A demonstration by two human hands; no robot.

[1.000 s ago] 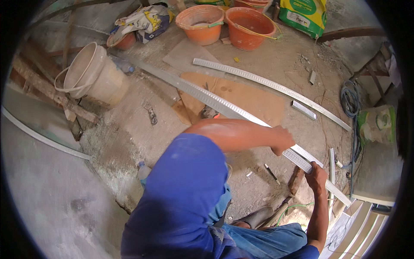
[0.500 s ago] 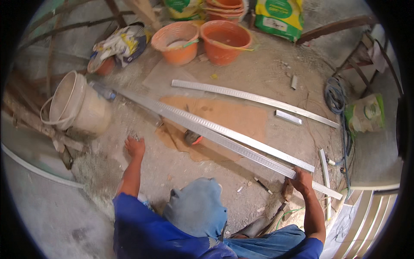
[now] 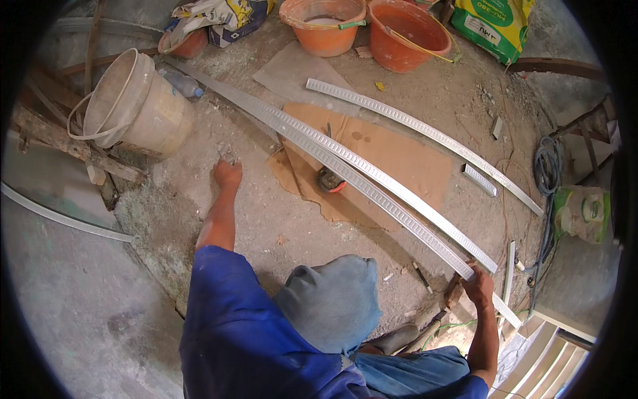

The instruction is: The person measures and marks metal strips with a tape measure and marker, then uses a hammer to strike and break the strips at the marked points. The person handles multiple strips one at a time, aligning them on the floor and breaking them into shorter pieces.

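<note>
My right hand [image 3: 477, 287] is wrapped round a long silver metal profile [image 3: 392, 207] near its near right end. This profile slants away to the far left, with a second ribbed metal profile [image 3: 425, 198] close alongside it. My left hand [image 3: 228, 173] is low over the concrete floor, between the bucket and the cardboard. Its fingers are curled together around something too small to make out. Beneath the profiles lies a brown cardboard sheet [image 3: 392, 153]. A dark rounded tool with an orange-red edge [image 3: 330, 179] sits there, partly covered by the metal.
Another long profile [image 3: 425, 132] and a short offcut [image 3: 480, 179] lie to the right. A dirty white bucket [image 3: 156, 116] and a plastic bottle [image 3: 183, 84] stand at left. Orange basins [image 3: 405, 40] are at the back. A coiled hose [image 3: 547, 166] lies far right.
The view has shifted, so the floor things appear higher and farther right. My right hand keeps its hold on the profile; my left hand stays low over the floor.
</note>
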